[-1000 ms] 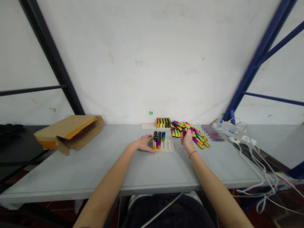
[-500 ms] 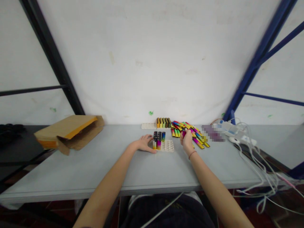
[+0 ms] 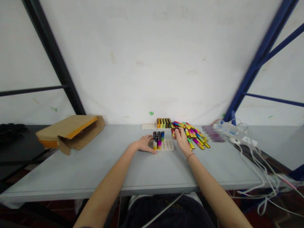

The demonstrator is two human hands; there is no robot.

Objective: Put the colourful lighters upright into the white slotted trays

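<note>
A white holed tray [image 3: 168, 145] lies on the grey table, with several colourful lighters [image 3: 159, 144] standing upright in its left part. Thumb and fingers spread, my left hand [image 3: 145, 144] rests at the tray's left edge beside the standing lighters. My right hand [image 3: 180, 139] is closed on a lighter [image 3: 174, 133], mostly hidden by the fingers, just right of and above the tray. Behind and right of that hand lies a loose pile of shiny multicoloured lighters [image 3: 198, 142].
Behind the tray stands a block of yellow and dark lighters [image 3: 163, 123], beside another white tray [image 3: 149, 126]. An open cardboard box [image 3: 71, 131] lies at the left. White cables and a power strip [image 3: 229, 128] occupy the right side.
My right hand has moved left from the pile towards the tray, with the lighter in it. My left hand has stayed in place.
</note>
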